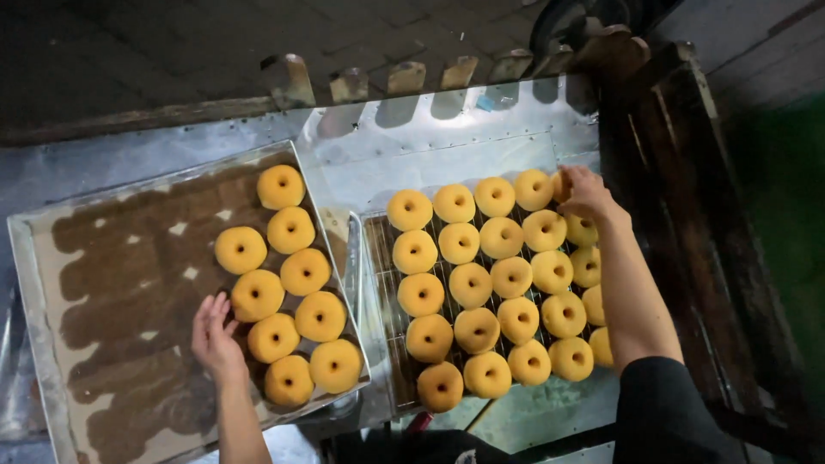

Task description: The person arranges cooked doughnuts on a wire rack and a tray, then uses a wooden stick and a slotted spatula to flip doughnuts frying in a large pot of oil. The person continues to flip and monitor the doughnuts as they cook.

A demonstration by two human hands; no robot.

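Doughnuts (471, 284) partly hidden by right hand (586, 192) and forearm.

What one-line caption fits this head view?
Left hand rests by doughnuts on a brown-coated tray; right hand reaches the far corner of doughnuts on a wire rack.

dim surroundings, overhead light glaring off the metal table (447, 137); edges dark, focus fairly sharp.

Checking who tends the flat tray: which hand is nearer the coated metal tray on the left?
Left. The left hand rests on the coated metal tray beside its doughnuts; the right hand is over the wire rack.
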